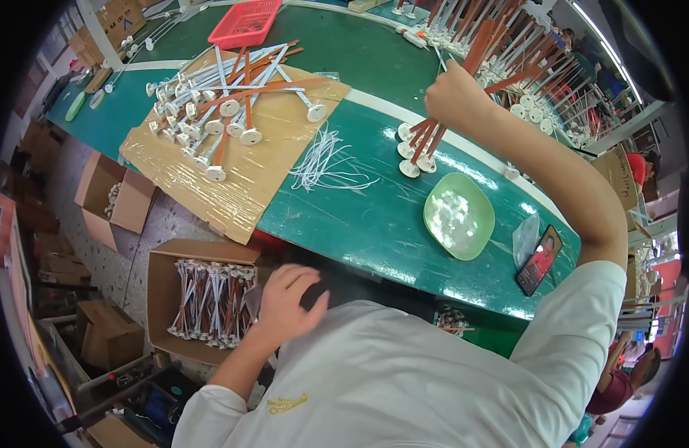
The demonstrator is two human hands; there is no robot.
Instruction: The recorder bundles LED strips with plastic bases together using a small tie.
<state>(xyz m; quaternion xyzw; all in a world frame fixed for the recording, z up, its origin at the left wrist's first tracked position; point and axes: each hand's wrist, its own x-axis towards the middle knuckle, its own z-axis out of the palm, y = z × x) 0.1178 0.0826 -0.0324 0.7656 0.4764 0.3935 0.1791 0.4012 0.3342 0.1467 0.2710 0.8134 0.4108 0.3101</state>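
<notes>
My right hand (458,98) is wrapped round a bunch of brown strips with white round discs (419,145) at their lower ends. The discs hang down at the green table's far right edge, and the strips' tops stick up past my fist. My left hand (291,302) is open in front of my body, fingers apart, with nothing visible in it. It is above the near table edge, beside a cardboard box (159,299) packed with white and brown strips. A loose heap of thin white ties (326,166) lies on the table between my hands.
Many disc-ended strips (210,112) lie on a flat cardboard sheet (247,179). A green plate (443,231), plastic bag (525,240) and phone (540,261) are at the right. A red basket (244,22) stands far off, with upright strips (501,63) at far right.
</notes>
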